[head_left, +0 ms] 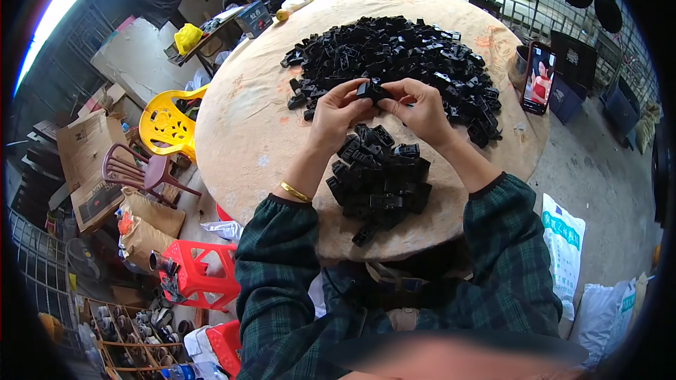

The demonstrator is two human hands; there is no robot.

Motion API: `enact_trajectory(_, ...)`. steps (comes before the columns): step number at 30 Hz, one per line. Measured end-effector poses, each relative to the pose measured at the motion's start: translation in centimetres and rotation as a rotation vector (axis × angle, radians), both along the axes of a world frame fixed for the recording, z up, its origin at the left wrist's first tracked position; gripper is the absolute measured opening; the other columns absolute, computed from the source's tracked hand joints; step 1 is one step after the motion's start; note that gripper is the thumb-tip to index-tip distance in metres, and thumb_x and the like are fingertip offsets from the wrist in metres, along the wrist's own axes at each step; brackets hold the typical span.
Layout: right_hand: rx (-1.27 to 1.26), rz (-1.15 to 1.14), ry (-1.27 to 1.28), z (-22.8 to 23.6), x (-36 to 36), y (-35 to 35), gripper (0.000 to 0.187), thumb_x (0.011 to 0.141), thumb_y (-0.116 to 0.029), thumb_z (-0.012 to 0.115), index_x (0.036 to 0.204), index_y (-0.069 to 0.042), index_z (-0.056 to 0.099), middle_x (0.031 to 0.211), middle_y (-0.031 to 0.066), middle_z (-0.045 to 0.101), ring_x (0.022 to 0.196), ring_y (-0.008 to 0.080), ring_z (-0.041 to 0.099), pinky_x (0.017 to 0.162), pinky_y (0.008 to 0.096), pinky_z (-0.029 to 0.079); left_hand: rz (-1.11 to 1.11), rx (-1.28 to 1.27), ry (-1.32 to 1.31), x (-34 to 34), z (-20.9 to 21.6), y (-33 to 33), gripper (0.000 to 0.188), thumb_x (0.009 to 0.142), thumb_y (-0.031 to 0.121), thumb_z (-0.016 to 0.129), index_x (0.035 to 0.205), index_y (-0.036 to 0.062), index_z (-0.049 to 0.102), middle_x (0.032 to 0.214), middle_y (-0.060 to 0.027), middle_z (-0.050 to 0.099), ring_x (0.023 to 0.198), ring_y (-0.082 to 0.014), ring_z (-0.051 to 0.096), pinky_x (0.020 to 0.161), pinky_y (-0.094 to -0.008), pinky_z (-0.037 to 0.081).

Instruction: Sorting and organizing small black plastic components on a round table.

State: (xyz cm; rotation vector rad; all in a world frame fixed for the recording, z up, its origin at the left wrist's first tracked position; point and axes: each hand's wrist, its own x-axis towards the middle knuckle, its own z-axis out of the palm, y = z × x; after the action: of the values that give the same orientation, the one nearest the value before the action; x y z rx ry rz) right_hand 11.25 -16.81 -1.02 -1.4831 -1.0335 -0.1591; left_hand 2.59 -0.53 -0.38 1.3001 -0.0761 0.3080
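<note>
Between my two hands, above the middle of the round table (239,134), is a small black plastic part (371,90). My left hand (336,114) pinches its left side with thumb and forefinger. From the right, the thumb and fingers of my right hand (421,109) close on the same part. Just beyond my hands spreads a large heap of similar black plastic parts (394,49). A smaller pile of black parts (380,183) lies between my forearms, close to the table's near edge. The parts' exact kind is too small to make out.
A phone (538,79) stands upright at the table's right edge. Left of the table are a yellow chair (167,123), a purplish chair (149,169) and a red stool (204,276). White sacks (562,250) stand on the floor at the right.
</note>
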Motion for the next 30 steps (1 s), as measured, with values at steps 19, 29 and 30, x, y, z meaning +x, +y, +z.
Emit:
enact_trajectory(19, 0.062, -0.008, -0.069, 0.8, -1.6, -0.1, 0.022, 0.074, -0.011, 0.075, 0.089, -0.001, 0.061, 0.080, 0.0070, 0.065, 0.070, 0.0122, 0.061, 0.064, 0.0264, 0.049, -0.018, -0.014, 0.029, -1.0, 1.1, -0.5, 0.036, 0.086, 0.006, 0.061, 0.121, 0.0013, 0.052, 0.103, -0.0102, 0.062, 0.086, -0.0151, 0.063, 0.076, -0.0277, 0.054)
enact_trajectory(29, -0.037, -0.130, -0.147, 0.0, -1.7, 0.3, 0.018, 0.072, -0.010, 0.073, 0.079, -0.002, 0.059, 0.072, 0.0086, 0.059, 0.062, 0.0199, 0.060, 0.055, 0.0297, 0.048, 0.376, 0.314, -0.073, -1.0, 0.3, -4.2, 0.030, 0.086, 0.012, 0.063, 0.110, -0.0042, 0.057, 0.086, -0.0038, 0.063, 0.077, -0.0073, 0.057, 0.067, -0.0202, 0.047)
enact_trajectory(30, -0.044, -0.225, -0.250, -0.1, -2.1, 0.6, 0.018, 0.071, -0.014, 0.073, 0.077, -0.003, 0.060, 0.070, 0.0089, 0.056, 0.061, 0.0251, 0.059, 0.054, 0.0330, 0.047, 0.376, 0.314, -0.074, -1.1, 0.3, -4.3, 0.030, 0.086, 0.012, 0.063, 0.110, -0.0042, 0.057, 0.086, -0.0038, 0.063, 0.077, -0.0073, 0.057, 0.067, -0.0202, 0.047)
